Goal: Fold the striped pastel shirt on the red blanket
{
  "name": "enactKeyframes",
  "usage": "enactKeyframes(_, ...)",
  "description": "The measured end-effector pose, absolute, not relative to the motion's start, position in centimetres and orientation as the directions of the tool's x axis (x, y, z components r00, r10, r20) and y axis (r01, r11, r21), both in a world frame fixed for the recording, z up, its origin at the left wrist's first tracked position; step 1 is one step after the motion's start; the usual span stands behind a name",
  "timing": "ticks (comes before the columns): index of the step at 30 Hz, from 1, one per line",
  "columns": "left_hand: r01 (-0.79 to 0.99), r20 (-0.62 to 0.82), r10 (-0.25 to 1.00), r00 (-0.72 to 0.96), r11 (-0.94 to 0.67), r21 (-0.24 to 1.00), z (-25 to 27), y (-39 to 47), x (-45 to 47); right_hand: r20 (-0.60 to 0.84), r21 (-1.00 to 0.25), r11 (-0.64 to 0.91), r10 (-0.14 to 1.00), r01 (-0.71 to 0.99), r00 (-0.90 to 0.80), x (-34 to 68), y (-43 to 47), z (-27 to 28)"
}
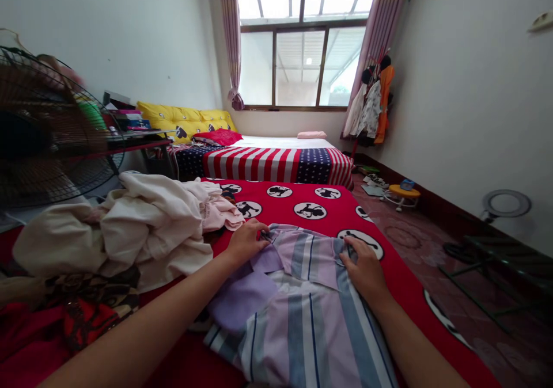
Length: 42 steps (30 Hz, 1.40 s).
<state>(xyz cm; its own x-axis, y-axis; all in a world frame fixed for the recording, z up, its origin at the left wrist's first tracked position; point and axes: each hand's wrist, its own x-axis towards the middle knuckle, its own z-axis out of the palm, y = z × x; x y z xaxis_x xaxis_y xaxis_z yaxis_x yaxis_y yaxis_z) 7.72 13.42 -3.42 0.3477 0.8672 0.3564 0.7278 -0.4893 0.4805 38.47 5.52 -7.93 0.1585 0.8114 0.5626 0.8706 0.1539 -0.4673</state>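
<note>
A lilac, white and blue striped garment (302, 319) lies spread before me on a red bed cover (276, 204) with round monkey prints. I cannot tell whether it is a shirt or a dress. Its plain purple part (246, 301) is folded over on the left. My left hand (247, 241) pinches the garment's top left corner between thumb and fingers. At the top right corner, my right hand (365, 267) is closed on the edge, with the thumb on top. The garment's lower end runs out of view.
Cream cloth (151, 227) is heaped at the left, with patterned clothing (95, 307) below it. A fan (52, 129) stands close by on the left. Behind is another bed with a flag-print cover (254, 163). A dark folding stool (501, 261) and yellow stool (404, 192) stand at the right.
</note>
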Motion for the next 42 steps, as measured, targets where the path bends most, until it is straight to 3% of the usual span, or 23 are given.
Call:
enactKeyframes(6, 0.752, 0.391, 0.844, 0.368, -0.517, 0.408, -3.3, 12.7, 7.8, 0.569, -0.508, 0.158, 0.800, 0.847, 0.192, 38.8, 5.7, -8.2)
enactKeyframes(10, 0.757, 0.300, 0.892, 0.339, -0.448, 0.476, -3.6, 14.3, 8.4, 0.578, -0.512, 0.169, 0.793, 0.842, 0.192, 38.7, 5.7, -8.0)
enactKeyframes(18, 0.617, 0.198, 0.870, 0.451, -0.464, 0.635, -2.2, 17.3, 8.6, 0.572, -0.512, 0.179, 0.801, 0.840, 0.178, 38.9, 5.7, -8.1)
enactKeyframes(24, 0.583, 0.226, 0.920, 0.321, -0.380, 0.718, -3.1, 17.8, 8.5, 0.595, -0.581, 0.205, 0.767, 0.788, 0.240, 38.9, 5.6, -7.9)
enactKeyframes(31, 0.673, 0.366, 0.914, 0.171, -0.380, 0.634, -2.3, 16.3, 10.0, 0.598, -0.617, 0.215, 0.753, 0.757, 0.273, 39.0, 5.8, -8.0)
enactKeyframes(36, 0.825, 0.229, 0.942, 0.246, -0.327, 0.461, -1.5, 14.5, 11.9, 0.590, -0.674, 0.165, 0.707, 0.720, 0.390, 39.2, 5.9, -7.9)
enactKeyframes(42, 0.644, 0.134, 0.969, 0.207, -0.238, 0.727, -2.4, 15.2, 12.8, 0.540, -0.688, 0.123, 0.745, 0.715, 0.392, 39.3, 5.7, -8.0)
